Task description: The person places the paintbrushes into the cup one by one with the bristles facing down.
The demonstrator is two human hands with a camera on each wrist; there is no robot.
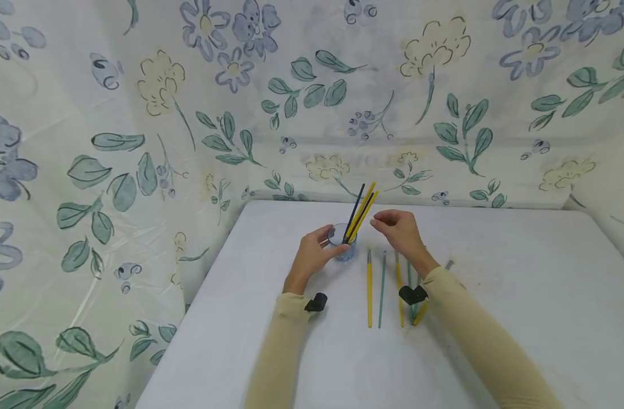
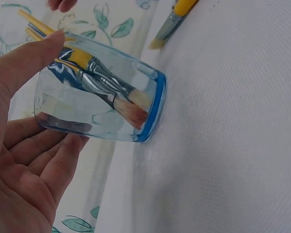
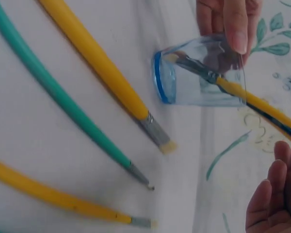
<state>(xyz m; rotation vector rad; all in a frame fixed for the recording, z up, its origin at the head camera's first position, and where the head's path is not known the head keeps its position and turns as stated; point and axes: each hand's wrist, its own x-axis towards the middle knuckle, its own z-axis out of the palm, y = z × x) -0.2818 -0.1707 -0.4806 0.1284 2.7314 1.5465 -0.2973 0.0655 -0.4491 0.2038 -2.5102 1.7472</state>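
My left hand (image 1: 314, 253) grips a clear blue-tinted cup (image 2: 94, 114), thumb on one side and fingers on the other. Several paintbrushes (image 1: 361, 213) with yellow and dark handles lean in it, bristles down at the thick blue base. Whether that base touches the table cannot be told. Beside the brush handles, to the right of the cup, my right hand (image 1: 398, 227) hovers with loosely bent fingers and nothing seen between them. Below the hands a yellow paintbrush (image 1: 369, 292), a thin green paintbrush (image 1: 382, 295) and several others lie on the table, some partly behind the right wrist.
The white table (image 1: 214, 341) ends at a back edge just beyond the cup. Behind it and to the left hangs a floral cloth (image 1: 312, 125). Black wrist cameras sit on the left wrist (image 1: 293, 284) and right wrist (image 1: 429, 267).
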